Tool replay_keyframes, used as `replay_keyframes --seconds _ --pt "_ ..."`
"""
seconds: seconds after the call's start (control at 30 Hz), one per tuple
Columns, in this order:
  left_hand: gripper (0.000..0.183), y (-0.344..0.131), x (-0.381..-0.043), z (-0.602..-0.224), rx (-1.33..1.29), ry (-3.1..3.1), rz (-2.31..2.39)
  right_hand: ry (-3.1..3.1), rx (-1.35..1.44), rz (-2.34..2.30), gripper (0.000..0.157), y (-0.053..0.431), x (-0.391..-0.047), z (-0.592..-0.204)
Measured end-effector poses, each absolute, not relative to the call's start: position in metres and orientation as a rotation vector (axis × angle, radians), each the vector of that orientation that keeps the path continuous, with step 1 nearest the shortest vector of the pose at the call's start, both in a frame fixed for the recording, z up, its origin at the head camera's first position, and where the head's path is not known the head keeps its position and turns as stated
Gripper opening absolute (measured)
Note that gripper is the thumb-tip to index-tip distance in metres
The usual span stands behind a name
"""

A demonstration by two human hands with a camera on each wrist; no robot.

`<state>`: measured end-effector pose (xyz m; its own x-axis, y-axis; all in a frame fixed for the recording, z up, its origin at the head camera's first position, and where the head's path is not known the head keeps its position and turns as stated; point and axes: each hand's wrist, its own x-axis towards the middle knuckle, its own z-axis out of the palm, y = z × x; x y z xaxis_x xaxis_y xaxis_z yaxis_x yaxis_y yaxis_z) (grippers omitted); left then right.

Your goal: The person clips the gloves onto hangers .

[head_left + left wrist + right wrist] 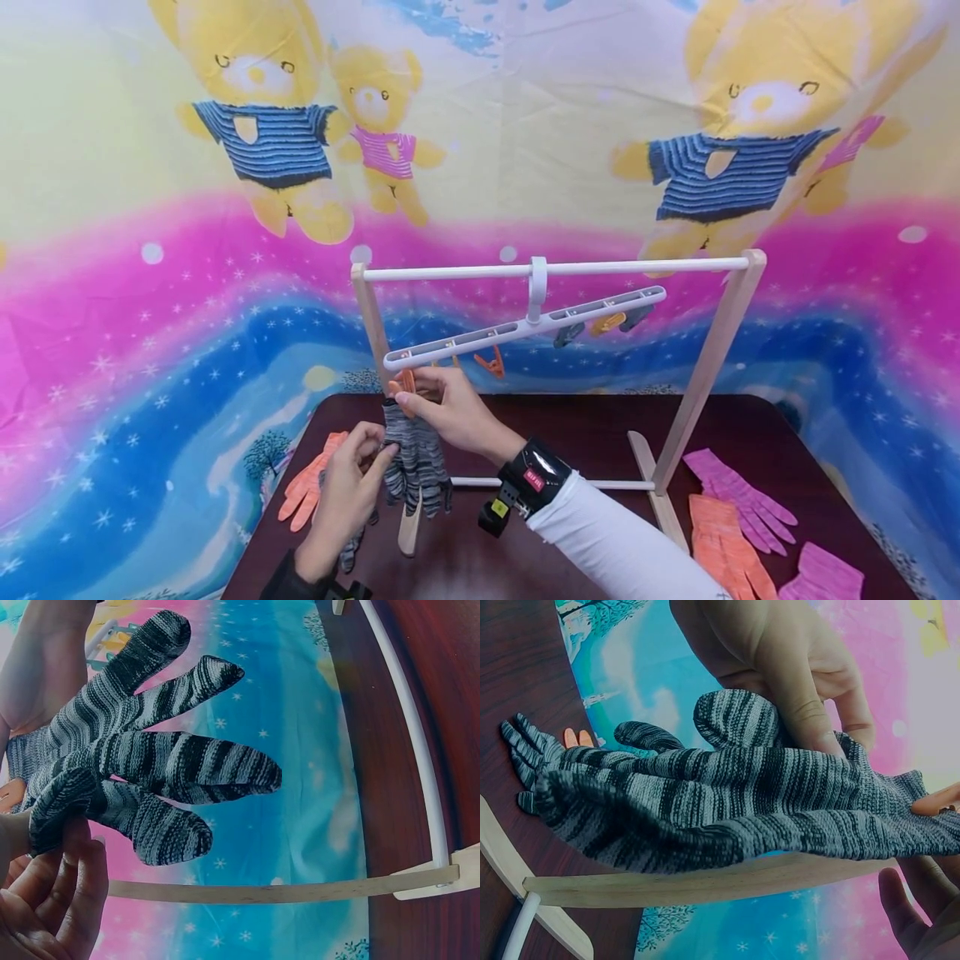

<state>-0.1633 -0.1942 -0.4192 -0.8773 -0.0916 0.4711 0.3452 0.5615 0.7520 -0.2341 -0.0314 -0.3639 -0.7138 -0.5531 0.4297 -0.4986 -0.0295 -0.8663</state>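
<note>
Head view: a small wooden drying rack (712, 367) with a white top rail stands on a dark brown table (585, 425). A white clip hanger (525, 327) hangs tilted from the rail, its low end at 8 o'clock. The right hand (453, 408), fingers curled, pinches an orange clip (407, 383) at that low end against the cuff of a grey striped glove (416, 458), which hangs fingers down from the clip. The left hand (348, 487), at 7 o'clock from the right, pinches the side of this glove. Further clips (491, 363) dangle along the hanger. An orange glove (311, 483) lies flat at 9 o'clock from the left hand; at 4 o'clock from the rack, a pink glove (738, 492), a second orange glove (723, 546) and another pink glove (821, 575) lie near the table's edge.

Left wrist view: the grey striped glove (142, 757) fills the frame's left half, fingers spread toward 3 o'clock. The left hand (45, 900) clamps the glove's lowest finger between thumb and fingertips. The rack's wooden foot (285, 889) runs across beneath.

Right wrist view: the grey striped glove (727, 802) lies crosswise over a wooden bar (705, 881) of the rack. The left hand (787, 667) grips its upper edge from 12 o'clock. Only fingertips of the right hand (919, 907) show at 5 o'clock, beside the cuff and the orange clip's tip (936, 799).
</note>
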Motion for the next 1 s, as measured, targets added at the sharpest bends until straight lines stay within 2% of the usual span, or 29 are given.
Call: replay_keyframes --seconds 0.23,0.6,1.0 --pt "0.015 -0.205 -0.176 -0.441 -0.191 -2.362 -1.287 2.175 -1.141 -1.877 0.039 -0.028 -0.223 -0.350" --pt "0.026 -0.208 -0.180 -0.446 -0.111 -2.452 -1.258 2.185 -1.188 -1.891 0.037 -0.033 -0.243 -0.382" --pt "0.024 -0.210 -0.180 -0.449 -0.001 -2.495 -1.155 2.166 -1.184 -1.907 0.040 -0.029 -0.236 -0.389"
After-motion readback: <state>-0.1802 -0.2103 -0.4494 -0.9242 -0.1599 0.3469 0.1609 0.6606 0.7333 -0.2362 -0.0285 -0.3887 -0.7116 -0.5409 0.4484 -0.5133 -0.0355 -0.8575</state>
